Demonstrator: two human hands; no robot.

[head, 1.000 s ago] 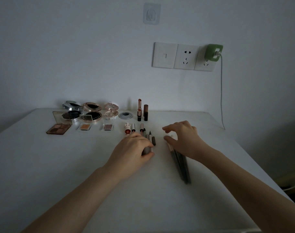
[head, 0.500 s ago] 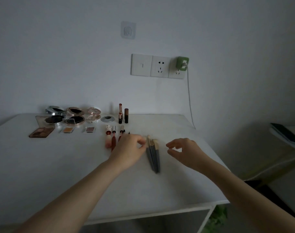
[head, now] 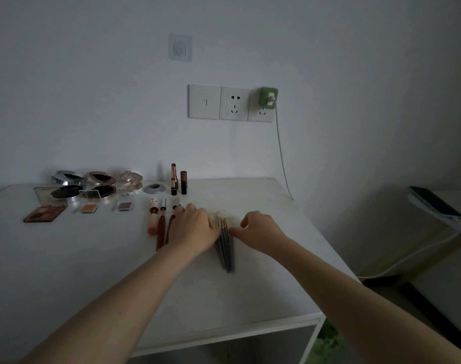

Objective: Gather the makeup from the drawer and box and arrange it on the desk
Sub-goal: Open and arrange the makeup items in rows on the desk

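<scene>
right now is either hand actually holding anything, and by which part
Nothing is lifted. The left hand and right hand rest on the desk either side of the makeup brushes, fingertips against the handles near the bristle end.

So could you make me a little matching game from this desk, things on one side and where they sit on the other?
Things:
1. makeup brushes
2. two upright lipsticks
3. brown eyeshadow palette
4. green charger

Places:
A. plugged into the wall socket
B. far left of the desk
C. lying between the two hands
D. standing near the wall, beside a grey ring

Pairs: 1-C, 2-D, 3-B, 4-A
</scene>
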